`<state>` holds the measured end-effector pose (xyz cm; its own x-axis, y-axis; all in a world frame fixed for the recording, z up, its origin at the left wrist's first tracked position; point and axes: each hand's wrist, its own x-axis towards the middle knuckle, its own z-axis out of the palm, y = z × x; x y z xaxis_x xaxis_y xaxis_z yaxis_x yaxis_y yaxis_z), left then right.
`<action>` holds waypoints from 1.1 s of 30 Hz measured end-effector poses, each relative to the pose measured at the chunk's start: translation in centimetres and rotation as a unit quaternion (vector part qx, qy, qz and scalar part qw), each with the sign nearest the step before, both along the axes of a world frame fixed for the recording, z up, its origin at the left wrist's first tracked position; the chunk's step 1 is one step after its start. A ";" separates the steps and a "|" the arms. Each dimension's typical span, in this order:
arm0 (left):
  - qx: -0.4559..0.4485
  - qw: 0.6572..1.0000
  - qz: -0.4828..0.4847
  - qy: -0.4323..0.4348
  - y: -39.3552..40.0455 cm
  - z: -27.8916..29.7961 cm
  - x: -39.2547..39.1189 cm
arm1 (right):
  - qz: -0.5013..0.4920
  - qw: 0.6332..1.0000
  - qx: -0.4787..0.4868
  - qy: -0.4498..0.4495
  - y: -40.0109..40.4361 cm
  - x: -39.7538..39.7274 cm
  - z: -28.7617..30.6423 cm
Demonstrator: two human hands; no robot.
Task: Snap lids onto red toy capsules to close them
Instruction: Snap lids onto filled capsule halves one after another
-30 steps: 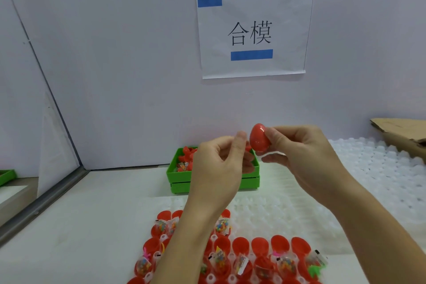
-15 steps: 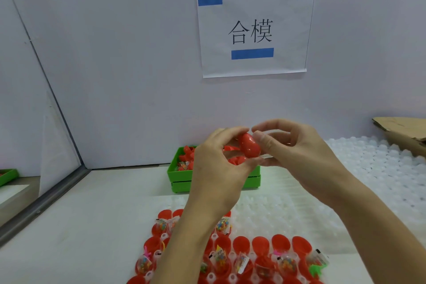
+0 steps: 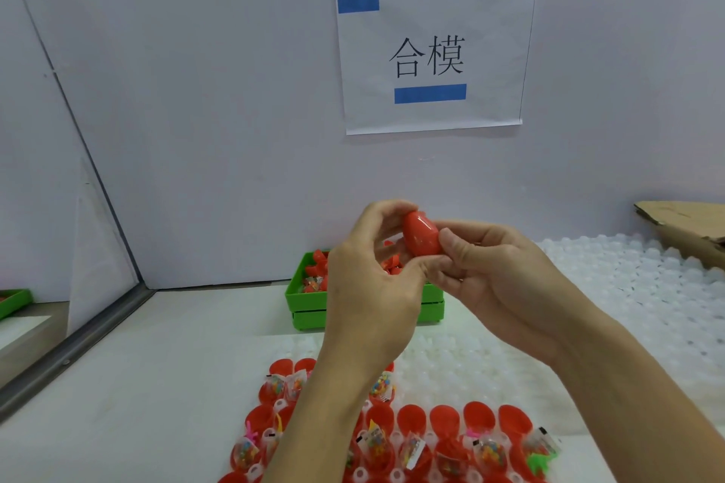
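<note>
A red egg-shaped capsule (image 3: 421,233) is held up in front of the wall between both hands. My left hand (image 3: 368,286) curls round its left side, fingers over the top. My right hand (image 3: 494,278) pinches its right side with thumb and fingers. Whether the capsule's two halves are fully joined is hidden by my fingers. Below, near the table's front edge, several open red capsule halves (image 3: 445,420) with small bagged toys (image 3: 488,451) sit in a white tray.
A green bin (image 3: 310,310) with red capsules stands at the back wall behind my hands. White bubbled trays (image 3: 647,298) cover the right of the table. A cardboard piece (image 3: 686,223) lies far right. A metal rail (image 3: 78,345) borders the left.
My hands came together around the capsule. It went from my right fingertips alone, upright, to being gripped by both hands and turned on a slant.
</note>
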<state>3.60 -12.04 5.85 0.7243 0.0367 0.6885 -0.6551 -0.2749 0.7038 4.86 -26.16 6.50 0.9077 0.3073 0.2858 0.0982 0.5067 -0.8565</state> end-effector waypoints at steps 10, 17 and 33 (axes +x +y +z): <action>-0.253 0.932 -0.222 0.135 0.4 -0.9 1.0 | -0.096 0.988 -0.115 -0.045 -0.8 -0.5 0.9; -0.255 0.945 -0.176 0.104 0.3 -1.0 0.9 | -0.106 0.982 -0.144 -0.062 -0.7 -0.8 1.2; 0.056 0.998 0.038 0.011 -0.3 -0.4 0.3 | -0.149 0.970 -0.180 -0.068 0.2 -0.7 0.5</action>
<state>3.92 -12.34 5.45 0.7378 0.0155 0.6748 -0.6137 -0.4008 0.6803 4.17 -26.00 6.97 0.9326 0.1399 0.3326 0.3194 0.1088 -0.9413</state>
